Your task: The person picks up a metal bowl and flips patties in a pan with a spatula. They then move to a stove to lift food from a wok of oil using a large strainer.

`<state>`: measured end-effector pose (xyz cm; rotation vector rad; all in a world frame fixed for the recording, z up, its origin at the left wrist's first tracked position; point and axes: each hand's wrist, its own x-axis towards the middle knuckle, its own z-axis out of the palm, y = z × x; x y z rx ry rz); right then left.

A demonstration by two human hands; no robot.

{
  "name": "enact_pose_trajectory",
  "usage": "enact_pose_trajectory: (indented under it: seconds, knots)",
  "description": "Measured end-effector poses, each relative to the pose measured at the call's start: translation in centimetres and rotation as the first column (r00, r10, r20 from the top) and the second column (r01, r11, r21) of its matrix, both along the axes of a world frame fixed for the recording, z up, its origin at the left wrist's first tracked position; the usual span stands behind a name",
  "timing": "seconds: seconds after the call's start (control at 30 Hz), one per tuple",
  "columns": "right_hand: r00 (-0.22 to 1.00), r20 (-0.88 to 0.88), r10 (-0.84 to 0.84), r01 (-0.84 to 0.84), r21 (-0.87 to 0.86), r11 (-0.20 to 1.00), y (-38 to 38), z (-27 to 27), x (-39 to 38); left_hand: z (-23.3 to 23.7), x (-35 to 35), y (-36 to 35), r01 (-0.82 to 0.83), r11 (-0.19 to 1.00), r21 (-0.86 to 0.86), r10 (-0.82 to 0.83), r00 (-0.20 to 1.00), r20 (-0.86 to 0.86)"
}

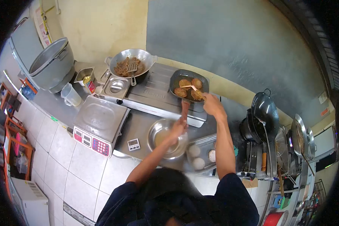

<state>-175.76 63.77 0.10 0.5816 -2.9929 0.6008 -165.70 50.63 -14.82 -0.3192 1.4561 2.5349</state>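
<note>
Left hand [178, 127] closed around one pan [189, 85]'s handle, right hand [214, 105] gripping one spatula [198, 92] among four browned patties [180, 92]

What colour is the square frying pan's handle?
The handle is reddish brown; it shows best in the head view.

Shiny metal bowl [155, 132], glossy dark wok [266, 113], smooth white floor tiles [79, 165], matt grey wall panel [229, 41].

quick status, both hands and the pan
left hand gripping the pan handle, right hand working a spatula among four browned patties in the square pan, nothing seen blocking either hand
</note>
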Motion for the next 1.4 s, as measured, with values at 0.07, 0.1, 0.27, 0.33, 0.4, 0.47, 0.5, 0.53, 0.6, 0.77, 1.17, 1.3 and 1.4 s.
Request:
enact_pose_trajectory:
  seconds: [0.07, 0.1, 0.27, 0.33, 0.4, 0.47, 0.5, 0.53, 0.6, 0.77, 1.17, 1.3, 1.4]
  knots:
    - [0.999, -0.034, 0.012, -0.013, -0.036, 0.999, 0.2, 0.3, 0.4, -0.5, -0.2, 0.7, -0.012, 1.000, -0.001, 0.012, 1.000, 0.004]
    - [0.999, -0.034, 0.014, -0.015, -0.036, 0.999, -0.2, 0.1, 0.2, -0.9, -0.4, 1.3, -0.011, 1.000, -0.028, 0.011, 1.000, -0.008]
    - [0.999, -0.035, -0.013, 0.012, -0.023, 1.000, -2.1, -3.4, -1.4, -1.2, -1.6, 1.7, 0.045, 0.999, -0.029, -0.046, 0.999, -0.026]
    - [0.999, -0.049, 0.006, -0.009, -0.065, 0.998, -1.2, -2.9, -0.9, -1.0, -2.1, 1.5, -0.018, 1.000, 0.005, 0.018, 1.000, 0.005]
    - [1.000, -0.009, 0.017, -0.018, -0.052, 0.998, 0.2, -1.8, -0.7, -0.9, -2.3, 1.6, -0.029, 1.000, -0.005, 0.029, 1.000, 0.002]
    - [0.999, -0.036, 0.010, -0.012, -0.056, 0.998, 1.1, 0.8, 0.9, -0.8, -2.0, 1.7, -0.030, 0.999, -0.019, 0.030, 1.000, -0.001]
    - [0.998, -0.071, 0.003, -0.008, -0.065, 0.998, 1.5, 2.0, 1.4, -0.6, -1.9, 1.6, -0.031, 0.999, 0.025, 0.032, 0.999, -0.005]
    - [0.997, -0.072, 0.005, -0.010, -0.066, 0.998, 2.0, 2.6, 1.6, -0.3, -1.7, 1.4, -0.033, 0.997, 0.070, 0.033, 0.999, -0.007]
    - [0.990, -0.081, -0.115, 0.113, -0.037, 0.993, 3.8, 3.0, 1.9, 0.2, -1.7, 1.2, -0.034, 0.999, 0.011, 0.034, 0.999, 0.009]
    - [0.994, -0.006, -0.109, 0.109, 0.108, 0.988, 5.6, 1.5, 2.5, -0.8, -3.2, 0.5, 0.013, 0.998, -0.059, -0.014, 1.000, -0.012]
    - [0.996, -0.006, -0.093, 0.093, -0.052, 0.994, 3.3, 2.4, 1.7, 0.6, -2.4, 0.6, 0.023, 0.999, 0.028, -0.023, 1.000, 0.007]
    - [0.994, -0.110, 0.010, -0.005, 0.046, 0.999, -0.5, 0.4, 1.2, 1.3, -2.0, 0.9, 0.008, 1.000, 0.013, -0.008, 1.000, 0.006]
    - [0.989, -0.148, -0.020, 0.036, 0.109, 0.993, -2.0, -2.4, -0.1, 0.4, -2.2, 1.2, 0.002, 0.999, 0.045, -0.002, 1.000, 0.005]
